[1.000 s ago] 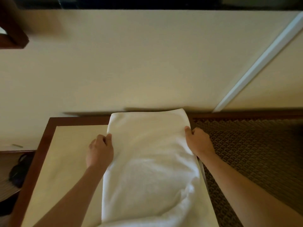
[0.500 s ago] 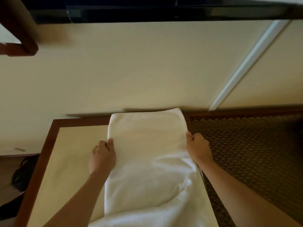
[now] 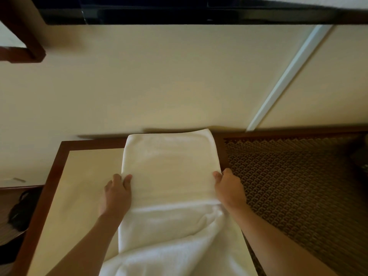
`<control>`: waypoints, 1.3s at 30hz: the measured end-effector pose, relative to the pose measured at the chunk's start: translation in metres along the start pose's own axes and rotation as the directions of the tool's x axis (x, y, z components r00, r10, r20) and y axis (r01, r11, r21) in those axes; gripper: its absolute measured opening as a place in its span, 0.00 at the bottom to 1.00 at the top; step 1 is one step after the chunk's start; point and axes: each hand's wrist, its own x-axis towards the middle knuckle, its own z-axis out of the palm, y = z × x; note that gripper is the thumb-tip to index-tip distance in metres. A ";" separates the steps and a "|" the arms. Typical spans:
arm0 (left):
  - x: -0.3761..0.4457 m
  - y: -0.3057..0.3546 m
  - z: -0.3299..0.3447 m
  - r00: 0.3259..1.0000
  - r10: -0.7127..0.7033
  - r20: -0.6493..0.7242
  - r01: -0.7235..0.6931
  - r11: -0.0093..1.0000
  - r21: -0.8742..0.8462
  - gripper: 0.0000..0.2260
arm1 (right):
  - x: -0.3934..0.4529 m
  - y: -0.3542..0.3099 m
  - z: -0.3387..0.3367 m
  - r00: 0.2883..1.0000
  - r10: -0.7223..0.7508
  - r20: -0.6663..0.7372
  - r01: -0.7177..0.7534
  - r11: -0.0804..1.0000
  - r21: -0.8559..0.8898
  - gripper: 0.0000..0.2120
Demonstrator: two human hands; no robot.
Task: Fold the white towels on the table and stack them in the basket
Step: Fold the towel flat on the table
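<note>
A white towel (image 3: 171, 172) lies lengthwise on the cream table top (image 3: 83, 188), its far end at the wall and its near part rumpled toward me. My left hand (image 3: 117, 194) grips the towel's left edge, thumb on top of the cloth. My right hand (image 3: 229, 188) grips the right edge at about the same height, fingers curled round it. A crease runs across the towel just below both hands. No basket is in view.
The table has a dark wooden frame (image 3: 53, 176) and stands against a cream wall (image 3: 159, 80). A patterned brown carpet (image 3: 298, 186) lies to the right. A black object (image 3: 22, 212) sits low at the left. A dark strip (image 3: 179, 14) spans the top.
Both hands have slid back toward me along the towel's side edges, and a fold crease has formed below them. The view has tilted slightly.
</note>
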 end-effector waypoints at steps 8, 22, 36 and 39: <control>-0.001 0.055 0.017 0.901 0.420 -0.106 -0.395 0.897 0.198 0.23 | 0.013 -0.045 0.013 0.869 -0.490 -0.073 0.444 0.835 -0.324 0.25; 0.047 0.022 0.012 0.973 0.136 0.186 -0.208 0.866 0.455 0.33 | 0.085 -0.037 0.004 0.976 -0.158 0.153 0.208 0.887 -0.412 0.31; 0.094 0.054 0.031 0.924 0.312 0.223 -0.380 0.825 0.418 0.38 | 0.116 -0.055 0.018 0.930 -0.328 0.165 0.367 0.857 -0.361 0.34; 0.104 0.057 0.030 0.930 0.301 0.211 -0.363 0.844 0.394 0.39 | 0.116 -0.058 0.020 0.943 -0.301 0.139 0.331 0.872 -0.361 0.34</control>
